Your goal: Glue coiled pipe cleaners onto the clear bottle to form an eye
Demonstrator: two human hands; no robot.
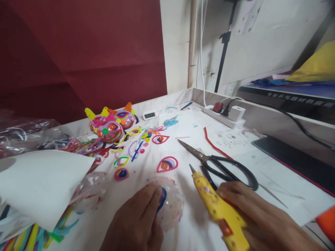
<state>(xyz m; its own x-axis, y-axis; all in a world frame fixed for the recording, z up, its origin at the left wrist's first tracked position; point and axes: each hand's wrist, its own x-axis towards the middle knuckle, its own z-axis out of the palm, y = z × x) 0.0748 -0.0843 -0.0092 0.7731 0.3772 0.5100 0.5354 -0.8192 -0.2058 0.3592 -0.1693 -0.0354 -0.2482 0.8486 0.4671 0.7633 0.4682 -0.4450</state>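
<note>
With L grip (pixel 136 212), clamping clear ball (pixel 175 205) over surface (pixel 195 232), fingers tog., covering part of blue piece (pixel 163 198) on ball's L side. With R grip (pixel 251 205), clasping yellow glue gun (pixel 209 195) just R of ball, nozzle fwd. Close behind gun: black scissors (pixel 205 158), partly blocked at handles by gun & R grip. Just past ball: pink-rimmed eye shape (pixel 166 164). Further back L: bright masks (pixel 111 132). Near L: white paper (pixel 44 181), partly hiding 2nd clear ball (pixel 91 190).
</note>
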